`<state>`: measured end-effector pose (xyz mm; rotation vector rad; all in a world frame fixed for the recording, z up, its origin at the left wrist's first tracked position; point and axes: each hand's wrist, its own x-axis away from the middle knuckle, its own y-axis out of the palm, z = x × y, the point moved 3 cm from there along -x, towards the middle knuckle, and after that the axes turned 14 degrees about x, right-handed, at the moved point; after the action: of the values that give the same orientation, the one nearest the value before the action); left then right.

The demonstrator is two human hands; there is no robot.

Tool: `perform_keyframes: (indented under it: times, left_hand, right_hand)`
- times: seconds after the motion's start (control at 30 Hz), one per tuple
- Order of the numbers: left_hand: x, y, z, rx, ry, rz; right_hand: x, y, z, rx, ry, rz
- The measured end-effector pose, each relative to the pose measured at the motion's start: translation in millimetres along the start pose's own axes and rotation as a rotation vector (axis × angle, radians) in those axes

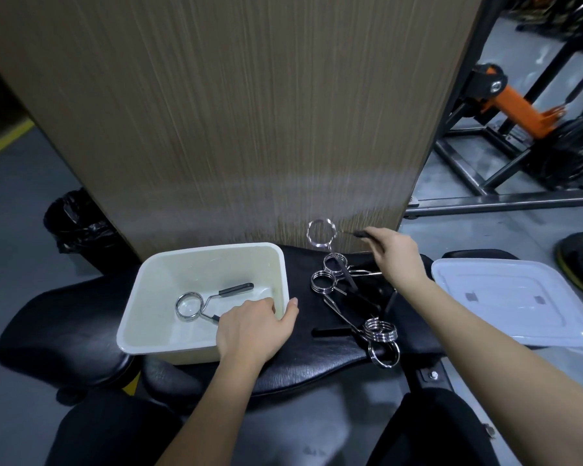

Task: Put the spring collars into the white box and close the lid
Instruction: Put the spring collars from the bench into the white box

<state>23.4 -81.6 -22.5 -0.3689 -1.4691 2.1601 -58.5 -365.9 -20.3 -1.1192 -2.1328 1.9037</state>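
Note:
The white box [169, 264] stands open on a black padded bench [283, 361]. One spring collar [196, 302] with black grips lies inside it. My left hand [253, 327] grips the box's near right rim, fingers inside and thumb outside. My right hand [396, 252] holds a second spring collar [321, 233] by its black handle, raised and blurred above the bench, right of the box. Several more collars [327, 279] lie tangled on the bench between box and lid, one [382, 334] near the front edge. The white lid [505, 301] lies flat at the right.
A wood-grain panel [233, 112] rises directly behind the bench. A black bin bag [78, 223] sits on the floor at the left. Gym equipment with an orange arm [515, 102] and a black steel frame [485, 183] stands at the right. My knees show at the bottom.

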Motion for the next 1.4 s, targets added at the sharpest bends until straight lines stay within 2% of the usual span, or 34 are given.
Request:
perform_keyframes:
  times: [0.13, 0.27, 0.33, 0.43, 0.53, 0.6, 0.63, 0.7, 0.77, 0.8, 0.93, 1.03, 1.2, 1.4]
  left_hand:
    - [2.2, -2.9, 0.0, 0.010, -0.006, -0.009]
    - [5.9, -8.4, 0.9, 0.073, -0.005, -0.010]
    - [7.4, -15.0, -2.7, 0.207, 0.005, 0.005]
    - [9.4, -40.1, -23.8, 0.509, 0.040, 0.175]
    - [7.5, -74.4, -71.4, 0.461, 0.050, 0.459]
    - [0.7, -91.3, -111.2, 0.371, -0.009, 0.552]
    - [-2.9, -95.7, -129.8, 0.313, -0.079, 0.539]
    - [-8.5, -92.8, -157.0, 0.294, -0.250, 0.412]
    - [-8.9, -79.6, -167.7, 0.382, -0.353, 0.279]
    - [-7.7, -75.0, -169.9, 0.421, -0.375, 0.264]
    - [-6.0, -75.5, -173.2, 0.398, -0.392, 0.318]
    - [-6.1, -73.5, -177.5, 0.362, -0.384, 0.327]
    - [-9.3, -67.4, -184.7, 0.368, -0.368, 0.347]
    - [-13.5, -63.1, -184.6, 0.370, -0.363, 0.347]
  right_hand:
    - [0.2, -14.0, -18.7, -0.329, 0.221, -0.014]
    - [5.9, -25.8, -43.9, -0.434, 0.242, -0.033]
    - [8.2, -34.2, -56.7, -0.425, 0.225, -0.029]
    - [10.4, -46.9, -77.7, -0.440, 0.193, -0.028]
    - [12.2, -53.4, -102.2, -0.466, 0.133, -0.050]
    - [11.7, -50.5, -121.1, -0.455, 0.084, -0.089]
    - [11.3, -47.5, -132.0, -0.448, 0.055, -0.117]
    - [10.9, -39.1, -156.2, -0.407, -0.020, -0.170]
    - [10.5, -29.4, -181.0, -0.334, -0.101, -0.207]
    - [10.4, -24.0, -193.4, -0.299, -0.149, -0.224]
    - [8.9, 7.3, -238.7, -0.184, -0.366, -0.319]
    - [13.1, 42.9, -264.3, -0.113, -0.451, -0.479]
    - [31.2, 97.7, -282.7, -0.048, -0.492, -0.654]
    - [34.0, 113.7, -274.4, -0.020, -0.513, -0.708]
